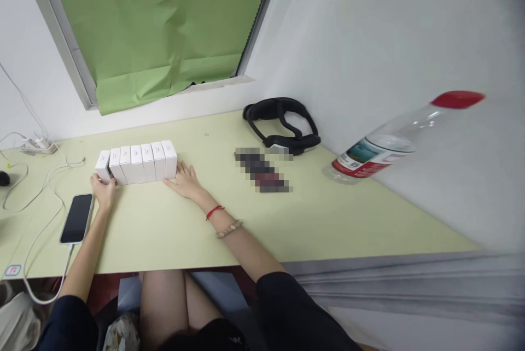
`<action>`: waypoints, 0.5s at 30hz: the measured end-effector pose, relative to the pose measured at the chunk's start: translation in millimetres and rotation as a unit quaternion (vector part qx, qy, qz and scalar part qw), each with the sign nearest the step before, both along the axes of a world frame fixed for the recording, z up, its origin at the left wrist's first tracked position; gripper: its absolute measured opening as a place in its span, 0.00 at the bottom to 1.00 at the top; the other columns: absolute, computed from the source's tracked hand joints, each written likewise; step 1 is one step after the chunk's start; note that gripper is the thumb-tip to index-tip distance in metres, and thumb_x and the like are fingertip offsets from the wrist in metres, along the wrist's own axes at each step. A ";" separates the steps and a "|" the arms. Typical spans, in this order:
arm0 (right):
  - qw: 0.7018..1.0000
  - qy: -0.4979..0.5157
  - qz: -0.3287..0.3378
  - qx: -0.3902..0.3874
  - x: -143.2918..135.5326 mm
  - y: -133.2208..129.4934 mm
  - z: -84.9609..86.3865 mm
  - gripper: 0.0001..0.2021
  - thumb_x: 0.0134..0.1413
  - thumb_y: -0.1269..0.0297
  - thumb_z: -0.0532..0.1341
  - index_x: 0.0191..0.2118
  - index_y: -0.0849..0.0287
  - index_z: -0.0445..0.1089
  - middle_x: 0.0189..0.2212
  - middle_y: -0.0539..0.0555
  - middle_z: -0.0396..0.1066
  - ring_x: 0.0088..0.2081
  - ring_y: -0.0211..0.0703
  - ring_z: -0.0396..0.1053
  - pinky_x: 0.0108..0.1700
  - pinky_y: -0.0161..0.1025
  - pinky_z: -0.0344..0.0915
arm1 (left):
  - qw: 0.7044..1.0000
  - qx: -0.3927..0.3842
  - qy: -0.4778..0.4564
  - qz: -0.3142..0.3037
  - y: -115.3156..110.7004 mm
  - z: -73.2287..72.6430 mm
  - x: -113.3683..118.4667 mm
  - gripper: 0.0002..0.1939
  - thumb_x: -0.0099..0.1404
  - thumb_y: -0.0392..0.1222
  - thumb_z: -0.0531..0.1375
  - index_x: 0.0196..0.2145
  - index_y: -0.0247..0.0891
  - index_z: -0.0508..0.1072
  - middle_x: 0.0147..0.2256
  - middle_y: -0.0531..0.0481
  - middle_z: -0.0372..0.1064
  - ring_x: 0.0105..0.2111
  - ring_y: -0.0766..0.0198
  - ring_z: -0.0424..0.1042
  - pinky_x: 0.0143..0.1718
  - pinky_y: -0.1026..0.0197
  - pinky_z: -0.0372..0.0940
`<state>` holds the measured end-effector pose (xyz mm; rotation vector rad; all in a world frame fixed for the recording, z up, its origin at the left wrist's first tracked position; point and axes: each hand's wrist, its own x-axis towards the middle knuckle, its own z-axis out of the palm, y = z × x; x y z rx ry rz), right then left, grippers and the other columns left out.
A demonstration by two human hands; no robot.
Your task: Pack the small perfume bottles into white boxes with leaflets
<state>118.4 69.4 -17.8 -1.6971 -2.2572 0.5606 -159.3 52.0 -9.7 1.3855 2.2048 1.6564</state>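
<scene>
Several small white boxes (141, 165) stand upright side by side in a row on the pale yellow-green table (254, 220). The leftmost white box (104, 161) is slightly apart from the others, with a narrow gap. My left hand (103, 189) holds that box low down, with fingers at its sides. My right hand (186, 180) rests at the right end of the row, fingers spread, touching the last box's side and its lower front corner.
A phone (77, 218) with a white cable lies left of my left forearm. A power strip (39, 146) sits at the back left. A black headset (283, 127), a pixelated item (262, 170) and a clear bottle (369, 154) with a red cap are on the right.
</scene>
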 end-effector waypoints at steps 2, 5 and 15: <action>1.000 0.001 0.001 -0.002 0.2 0.7 0.2 0.39 0.63 0.47 0.49 0.70 0.67 0.39 0.70 0.66 0.40 0.71 0.59 0.33 0.68 0.58 0.29 | 1.000 -0.003 0.003 -0.018 -1.9 1.5 1.9 0.17 0.46 0.37 0.63 0.30 0.41 0.57 0.32 0.57 0.55 0.29 0.68 0.58 0.34 0.62 0.57; 1.000 0.004 0.002 0.003 0.6 2.0 -1.7 0.39 0.63 0.47 0.49 0.70 0.68 0.39 0.70 0.66 0.40 0.71 0.60 0.33 0.68 0.58 0.30 | 0.998 0.010 0.012 -0.064 -4.0 2.4 2.9 0.15 0.47 0.37 0.61 0.30 0.41 0.58 0.30 0.57 0.55 0.28 0.67 0.58 0.31 0.62 0.56; 0.988 0.120 -0.021 0.096 5.6 5.9 0.6 0.31 0.57 0.51 0.59 0.62 0.63 0.58 0.58 0.65 0.65 0.62 0.58 0.60 0.63 0.55 0.53 | 0.987 0.094 0.026 -0.129 -14.2 9.5 13.3 0.27 0.56 0.47 0.59 0.52 0.39 0.60 0.48 0.43 0.63 0.44 0.58 0.67 0.39 0.59 0.64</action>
